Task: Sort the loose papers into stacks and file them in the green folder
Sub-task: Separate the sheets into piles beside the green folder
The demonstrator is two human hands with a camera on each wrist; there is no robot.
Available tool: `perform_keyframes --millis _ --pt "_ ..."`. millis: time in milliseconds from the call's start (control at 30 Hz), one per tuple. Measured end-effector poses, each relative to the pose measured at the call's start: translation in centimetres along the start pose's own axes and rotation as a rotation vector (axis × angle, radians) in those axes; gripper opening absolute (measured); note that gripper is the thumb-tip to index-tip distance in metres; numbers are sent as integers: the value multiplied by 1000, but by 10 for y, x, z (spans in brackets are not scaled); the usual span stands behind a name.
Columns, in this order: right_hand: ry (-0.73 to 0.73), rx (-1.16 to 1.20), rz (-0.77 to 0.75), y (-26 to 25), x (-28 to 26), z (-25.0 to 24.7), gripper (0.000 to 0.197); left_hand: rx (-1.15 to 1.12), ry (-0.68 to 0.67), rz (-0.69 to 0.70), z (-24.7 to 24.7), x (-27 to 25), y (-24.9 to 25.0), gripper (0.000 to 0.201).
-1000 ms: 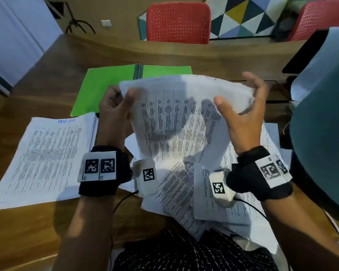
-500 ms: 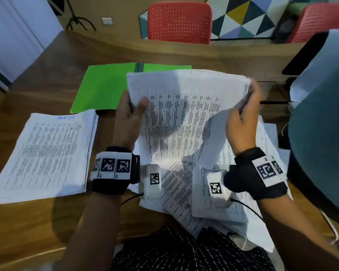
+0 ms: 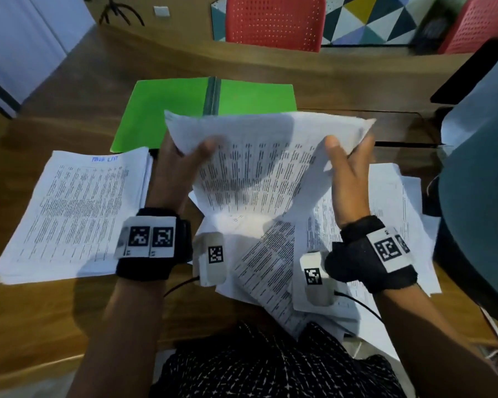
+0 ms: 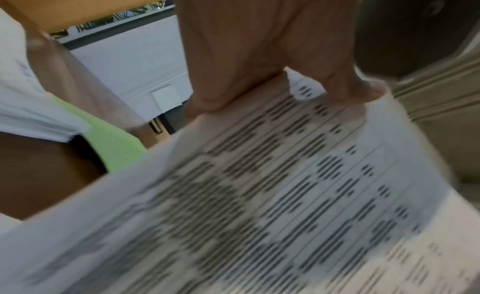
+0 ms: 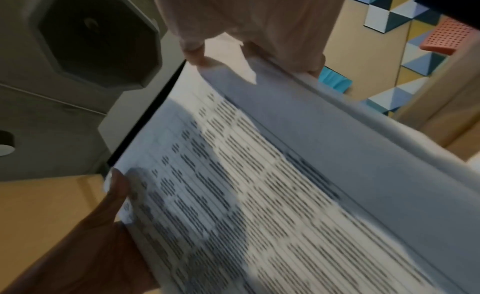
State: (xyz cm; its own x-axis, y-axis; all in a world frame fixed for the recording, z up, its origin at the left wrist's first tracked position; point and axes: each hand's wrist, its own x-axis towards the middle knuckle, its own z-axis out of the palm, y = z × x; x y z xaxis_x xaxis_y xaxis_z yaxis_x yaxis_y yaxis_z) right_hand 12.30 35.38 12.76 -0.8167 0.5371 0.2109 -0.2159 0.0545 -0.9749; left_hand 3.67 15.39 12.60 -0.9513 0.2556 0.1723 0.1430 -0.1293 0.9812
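- Risking a spill: bundle of sheets (image 3: 259, 173), held only at its side edges and sagging in the middle, liable to slide or fan out onto the loose papers (image 3: 273, 271) beneath.
- Left hand (image 3: 179, 168): raised, thumb over, fingers under left edge, clamped.
- Right hand (image 3: 348, 179): raised, thumb and fingers pinching right edge.
- Green folder (image 3: 170, 110): open, flat, just beyond the bundle.
- Sorted stack (image 3: 75, 208): left, on table (image 3: 55, 317).
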Motion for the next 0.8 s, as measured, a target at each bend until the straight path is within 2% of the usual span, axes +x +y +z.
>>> perform_keyframes --millis 67,133,233,333,433,533,600,667,733,800 --pt "-32 -84 83 13 -5 6 44 60 -53 -101 -6 -6 -22 44" --pt "-57 -190 136 18 -10 16 57 62 -78 -179 -10 -11 -42 38" --pt "-22 -253 186 25 -13 32 50 109 -93 -246 -17 -13 -51 36" --pt "31 -206 197 28 -10 55 34 198 -41 -228 -35 2 -37 23" --pt "19 -217 209 31 -11 88 32 277 8 -200 -71 23 -13 14" --pt "-142 -322 256 38 -21 128 30 264 132 -219 -118 38 8 4" --pt "-286 -372 335 46 -31 159 36 290 278 -268 -152 48 12 26" --pt "-414 -446 378 57 -43 192 37 447 385 -277 -189 56 11 41" --pt "-529 -544 413 83 -52 217 43 514 466 -301 -224 59 7 46" --pt "-641 -601 461 95 -61 240 43 585 508 -309 -251 55 -3 41"
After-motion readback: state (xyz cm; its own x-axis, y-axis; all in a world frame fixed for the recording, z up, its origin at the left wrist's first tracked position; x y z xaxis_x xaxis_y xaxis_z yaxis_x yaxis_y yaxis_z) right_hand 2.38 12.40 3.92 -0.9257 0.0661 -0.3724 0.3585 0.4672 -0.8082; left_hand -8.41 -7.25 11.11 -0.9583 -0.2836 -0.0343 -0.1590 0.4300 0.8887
